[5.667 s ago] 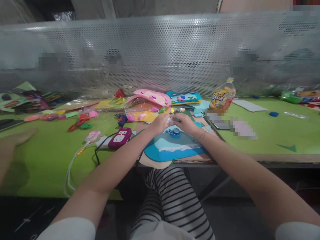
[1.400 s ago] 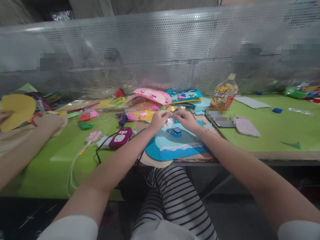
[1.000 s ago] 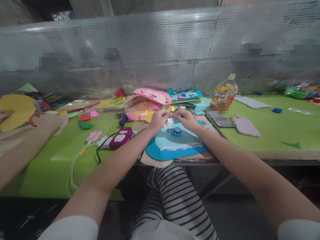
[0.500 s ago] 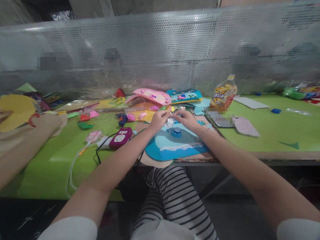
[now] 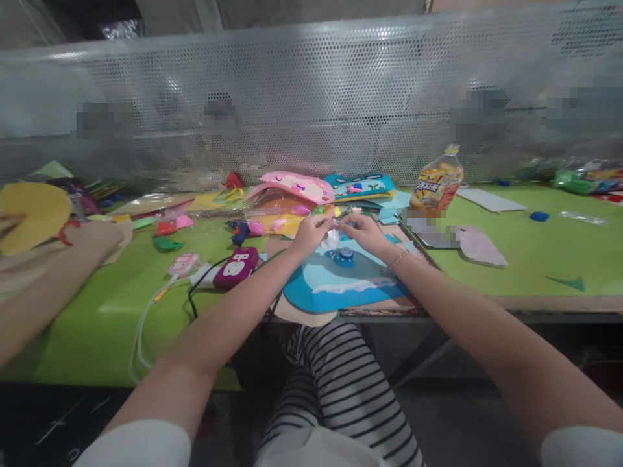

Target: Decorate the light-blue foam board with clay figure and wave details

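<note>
My left hand (image 5: 314, 235) and my right hand (image 5: 363, 233) meet over the middle of the table, fingertips pinched close together. At and just below the fingertips is a small white lump (image 5: 331, 240); it looks soft, but its exact kind is too small to tell. Beneath the hands lies a blue craft sheet (image 5: 350, 275) with a lighter blue field and a wavy white strip near its lower edge. A dark blue snail-like figure (image 5: 343, 256) with a coiled round part rests on that sheet, just below my fingers.
A decorated pink sheet (image 5: 296, 187) and a blue one (image 5: 359, 185) lie behind. To the left are coloured lumps (image 5: 166, 228), a purple device (image 5: 237, 268) with cables, and a co-worker's arm (image 5: 58, 279). A drink bottle (image 5: 437, 181) and a pale phone-like slab (image 5: 481, 246) are right.
Both hands keep almost the same place and pinch, with only tiny finger movement. The whole view has shifted very slightly.
</note>
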A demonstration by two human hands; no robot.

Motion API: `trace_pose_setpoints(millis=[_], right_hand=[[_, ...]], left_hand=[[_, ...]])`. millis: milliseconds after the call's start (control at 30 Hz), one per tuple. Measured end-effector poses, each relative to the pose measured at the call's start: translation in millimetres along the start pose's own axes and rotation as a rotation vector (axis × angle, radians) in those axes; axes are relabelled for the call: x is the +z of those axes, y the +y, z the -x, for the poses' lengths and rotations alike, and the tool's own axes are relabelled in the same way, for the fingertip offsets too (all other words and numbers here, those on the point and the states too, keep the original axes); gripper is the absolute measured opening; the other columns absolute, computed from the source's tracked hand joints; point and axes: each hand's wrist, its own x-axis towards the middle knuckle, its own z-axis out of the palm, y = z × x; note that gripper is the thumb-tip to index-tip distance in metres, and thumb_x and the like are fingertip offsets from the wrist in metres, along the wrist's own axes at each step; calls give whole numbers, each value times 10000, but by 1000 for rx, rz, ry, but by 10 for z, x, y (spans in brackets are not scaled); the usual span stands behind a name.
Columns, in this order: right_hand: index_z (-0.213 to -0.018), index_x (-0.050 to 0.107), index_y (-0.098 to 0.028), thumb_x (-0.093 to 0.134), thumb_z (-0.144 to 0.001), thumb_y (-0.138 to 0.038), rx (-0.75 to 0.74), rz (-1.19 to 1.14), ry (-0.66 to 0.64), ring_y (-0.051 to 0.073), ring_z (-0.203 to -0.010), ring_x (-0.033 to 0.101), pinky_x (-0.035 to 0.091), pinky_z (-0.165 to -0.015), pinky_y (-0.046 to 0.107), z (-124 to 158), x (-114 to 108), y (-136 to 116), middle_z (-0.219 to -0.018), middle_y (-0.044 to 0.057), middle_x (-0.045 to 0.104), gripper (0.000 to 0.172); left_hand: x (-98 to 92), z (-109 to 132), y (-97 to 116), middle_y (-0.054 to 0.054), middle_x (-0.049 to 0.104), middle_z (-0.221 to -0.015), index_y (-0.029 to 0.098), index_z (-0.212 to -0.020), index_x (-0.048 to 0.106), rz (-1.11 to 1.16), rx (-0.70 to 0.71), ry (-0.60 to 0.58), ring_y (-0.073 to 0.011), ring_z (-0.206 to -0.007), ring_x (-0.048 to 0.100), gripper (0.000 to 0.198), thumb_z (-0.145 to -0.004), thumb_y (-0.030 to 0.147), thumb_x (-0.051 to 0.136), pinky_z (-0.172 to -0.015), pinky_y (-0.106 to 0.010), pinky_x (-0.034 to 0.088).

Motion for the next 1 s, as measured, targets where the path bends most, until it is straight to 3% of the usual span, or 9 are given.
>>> trace_pose_setpoints(millis=[267,567,833,1000], right_hand=[[-668,572,-163,554,-758,-420,-25,-55,-7,119,-591,454,355,-570,250,6,-1,-41,-645,9,551,273],[-659,560,-166,561,-753,-440,-17,-56,-4,112,-570,433,339,-556,249,-5,19,-58,-626,0,531,290],[-699,549,-168,497,-804,-454,24,-92,-22,113,-531,445,343,-537,247,1,-18,26,-560,-25,474,309],[-692,576,-170,518,-781,-402,77,42,84,119,-510,443,331,-526,253,-54,-13,152,-524,-26,494,255]], left_hand=[[-4,11,10,34,481,-501,154,-670,581,-97,16,23,-99,-488,432,235,-812,331,519,-497,-220,324],[4,3,6,39,465,-491,158,-659,562,-91,18,34,-98,-491,438,221,-817,305,514,-492,-215,319],[38,-37,-98,-49,653,-687,130,-812,640,40,-44,6,-143,-572,561,276,-864,326,454,-520,-236,401],[-4,-37,-48,-42,666,-712,135,-774,655,-191,-41,113,-148,-627,579,229,-833,249,466,-590,-241,417]])
